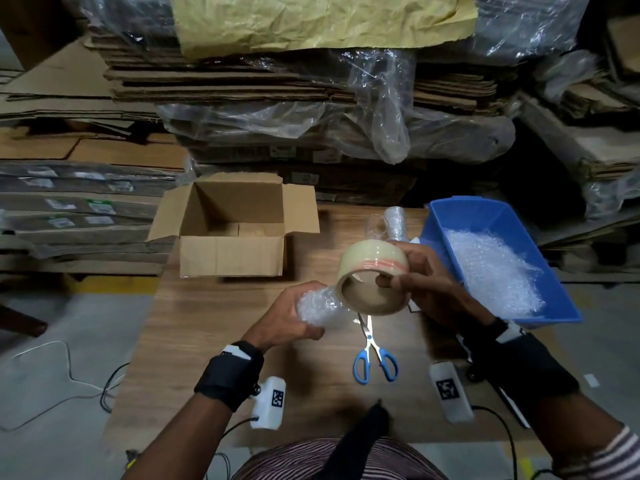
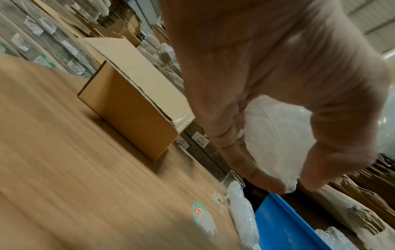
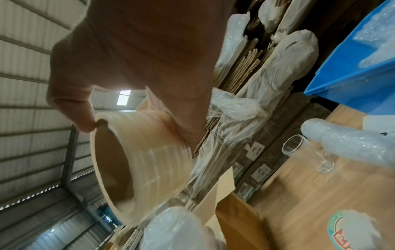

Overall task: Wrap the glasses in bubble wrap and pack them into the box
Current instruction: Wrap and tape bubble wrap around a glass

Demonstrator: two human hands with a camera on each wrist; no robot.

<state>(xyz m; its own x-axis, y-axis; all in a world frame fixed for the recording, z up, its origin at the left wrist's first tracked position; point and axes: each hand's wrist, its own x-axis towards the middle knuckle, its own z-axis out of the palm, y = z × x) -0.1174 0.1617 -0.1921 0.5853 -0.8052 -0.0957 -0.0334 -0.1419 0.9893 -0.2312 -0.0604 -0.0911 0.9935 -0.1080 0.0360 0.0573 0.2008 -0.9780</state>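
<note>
My left hand (image 1: 294, 318) grips a glass rolled in bubble wrap (image 1: 317, 306), held above the wooden table (image 1: 207, 341); the same bundle (image 2: 275, 138) shows between thumb and fingers in the left wrist view. My right hand (image 1: 412, 271) holds a roll of clear packing tape (image 1: 372, 277) right beside the bundle, its thumb on the rim of the tape roll (image 3: 136, 162). An open cardboard box (image 1: 230, 225) stands at the table's far left. A bare glass (image 1: 375, 225) and another wrapped glass (image 1: 396, 221) stand at the far edge.
A blue bin (image 1: 502, 258) with bubble wrap sheets sits at the right. Blue-handled scissors (image 1: 372, 351) lie on the table below my hands. Stacks of flattened cardboard (image 1: 277, 84) under plastic film rise behind the table. Cables trail on the floor at left.
</note>
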